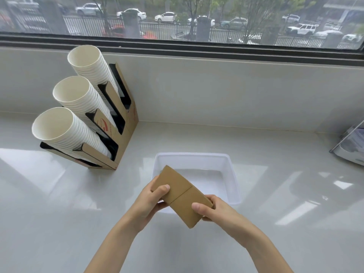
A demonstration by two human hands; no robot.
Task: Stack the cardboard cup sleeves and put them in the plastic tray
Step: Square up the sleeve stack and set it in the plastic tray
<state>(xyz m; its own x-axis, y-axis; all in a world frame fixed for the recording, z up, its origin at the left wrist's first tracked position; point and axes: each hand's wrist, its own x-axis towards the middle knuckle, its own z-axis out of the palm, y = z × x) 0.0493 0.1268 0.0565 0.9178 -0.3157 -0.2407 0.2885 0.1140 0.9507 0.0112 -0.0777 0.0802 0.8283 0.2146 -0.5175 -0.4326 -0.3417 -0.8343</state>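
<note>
A flat brown stack of cardboard cup sleeves [182,196] hangs tilted over the near left corner of the white plastic tray [231,170]. My left hand [149,201] grips its upper left end, thumb on top. My right hand [210,210] grips its lower right end, thumb on top too. A seam line crosses the middle of the top sleeve. The visible part of the tray's inside holds nothing; its near left corner is hidden behind the sleeves and my hands.
A cardboard cup holder [126,123] with three slanted stacks of white paper cups [65,133] stands at the left against the window ledge. A metal-framed object [352,146] sits at the right edge. The glossy white counter [59,213] spreads all around.
</note>
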